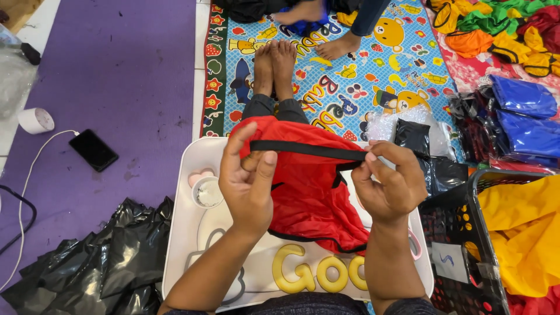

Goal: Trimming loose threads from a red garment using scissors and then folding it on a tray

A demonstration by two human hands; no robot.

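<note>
Both hands, left hand (pixel 248 181) and right hand (pixel 388 184), pinch the red cloth's (pixel 309 186) black band (pixel 309 150) taut, fingers clenched, spreading it flat above the white tray (pixel 181 233).

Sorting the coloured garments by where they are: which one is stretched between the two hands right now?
The red fabric garment with black trim, held over the white tray by left hand and right hand; blue and yellow ones lie aside.

Shot from a single head-worn camera, looking steeply down and forward over a white plastic lap tray (pixel 192 175) close below. Took in a patterned cartoon play mat (pixel 350 70) farther off, a purple floor mat (pixel 116 70) at left. No second view for overlap.
</note>
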